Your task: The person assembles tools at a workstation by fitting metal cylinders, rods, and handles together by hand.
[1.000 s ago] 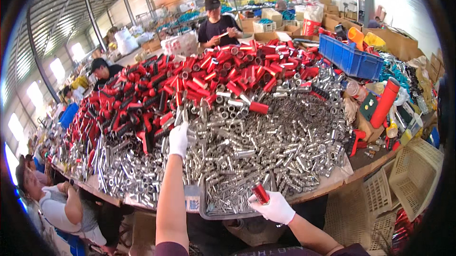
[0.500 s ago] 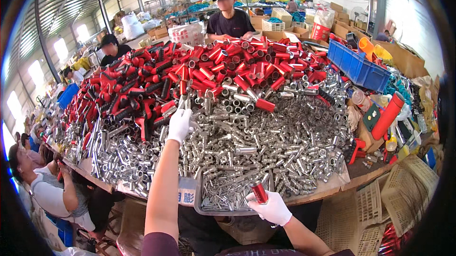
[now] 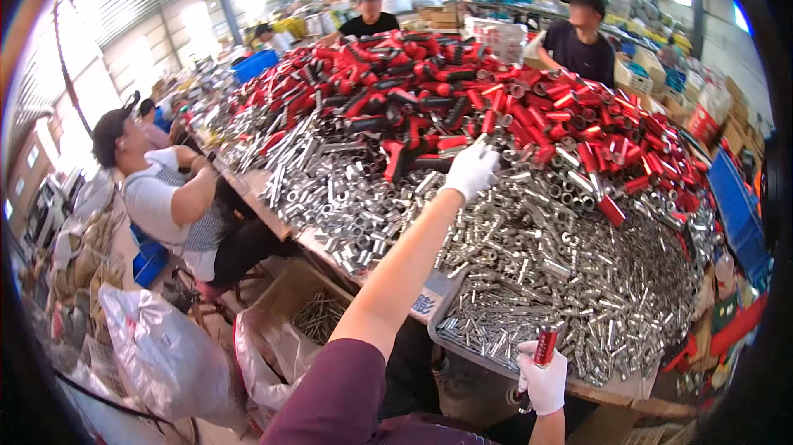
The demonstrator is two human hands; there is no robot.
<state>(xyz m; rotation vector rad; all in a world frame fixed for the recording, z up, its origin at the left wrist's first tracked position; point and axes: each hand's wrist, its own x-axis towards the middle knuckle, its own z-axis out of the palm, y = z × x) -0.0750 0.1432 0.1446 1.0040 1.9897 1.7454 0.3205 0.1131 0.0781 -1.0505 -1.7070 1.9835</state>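
— Red-handled tool (image 3: 545, 346) first: where is it?
— Low in the head view, near the bottom edge, upright in the right hand (image 3: 543, 379). The white-gloved fingers are wrapped tight around its lower part, so only the red handle top sticks out above the fist.
— And what is beside that hand?
— It hangs just at the near rim of a grey tray (image 3: 446, 296) full of small silver metal pieces, at the table's front edge.
— The other hand?
— The left hand (image 3: 471, 171), also in a white glove, is stretched far out over the heap of silver metal tubes (image 3: 529, 255). Its fingers are curled down onto the pile, right where the silver parts meet the mound of red handles (image 3: 496, 106). Whether they have closed on a piece, I cannot tell; the hand covers whatever lies beneath it.
— Anyone else around?
— Yes. A person in a striped shirt (image 3: 165, 197) sits at the table's left side, and two people in dark shirts (image 3: 578, 40) stand at the far end. A blue crate (image 3: 735, 205) sits at the right edge.
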